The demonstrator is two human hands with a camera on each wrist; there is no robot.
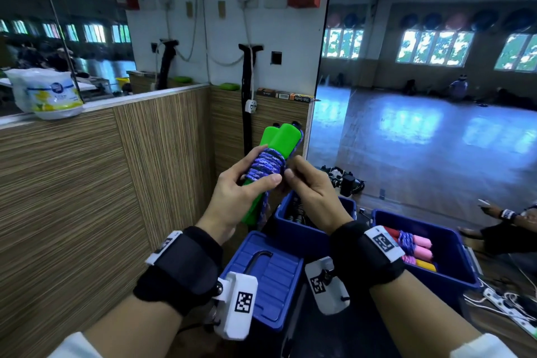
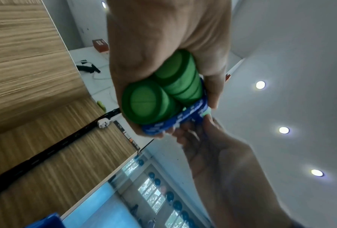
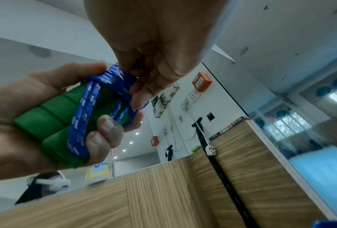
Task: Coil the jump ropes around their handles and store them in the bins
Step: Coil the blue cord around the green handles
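Observation:
Two green jump-rope handles (image 1: pixel 279 139) lie side by side, wound round their middle with blue-purple rope (image 1: pixel 264 167). My left hand (image 1: pixel 247 192) grips the pair of handles (image 3: pixel 52 123) from the left, thumb across the coil. My right hand (image 1: pixel 305 183) pinches a strand of the rope (image 3: pixel 124 83) at the right side of the coil. From the left wrist, the handles' round ends (image 2: pixel 146 101) show with rope (image 2: pixel 175 121) under them. A blue bin (image 1: pixel 453 259) at the lower right holds coiled ropes with pink, red and yellow handles (image 1: pixel 418 250).
A second blue bin (image 1: pixel 302 229) sits below my hands with dark items inside. A blue lid (image 1: pixel 270 276) lies in front of it. A wood-panelled wall (image 1: pixel 87 197) stands on the left. Power strips and cables (image 1: pixel 505 308) lie on the floor at right.

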